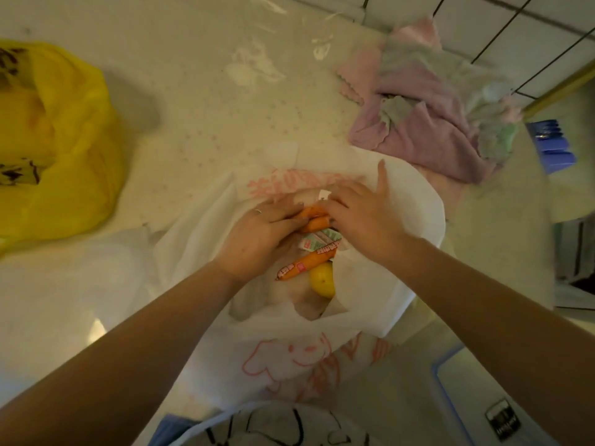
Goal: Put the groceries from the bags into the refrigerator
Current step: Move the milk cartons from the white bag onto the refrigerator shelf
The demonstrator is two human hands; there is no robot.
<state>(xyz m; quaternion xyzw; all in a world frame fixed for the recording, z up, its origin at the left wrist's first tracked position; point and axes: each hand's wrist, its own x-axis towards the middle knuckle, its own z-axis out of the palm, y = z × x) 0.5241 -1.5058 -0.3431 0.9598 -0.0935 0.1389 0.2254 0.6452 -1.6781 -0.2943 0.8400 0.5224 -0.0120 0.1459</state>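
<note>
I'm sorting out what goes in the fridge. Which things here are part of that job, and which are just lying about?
Part of the job:
white bag
orange sausages, gripped by both hands (left, right)
yellow fruit
yellow bag

Lying about:
pink cloth
clear plastic wrap

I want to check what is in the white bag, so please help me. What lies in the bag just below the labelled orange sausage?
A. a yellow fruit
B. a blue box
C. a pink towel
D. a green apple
A: a yellow fruit lies right under the sausage inside the white bag, while both hands, left and right, handle other orange sausages higher up.
</note>
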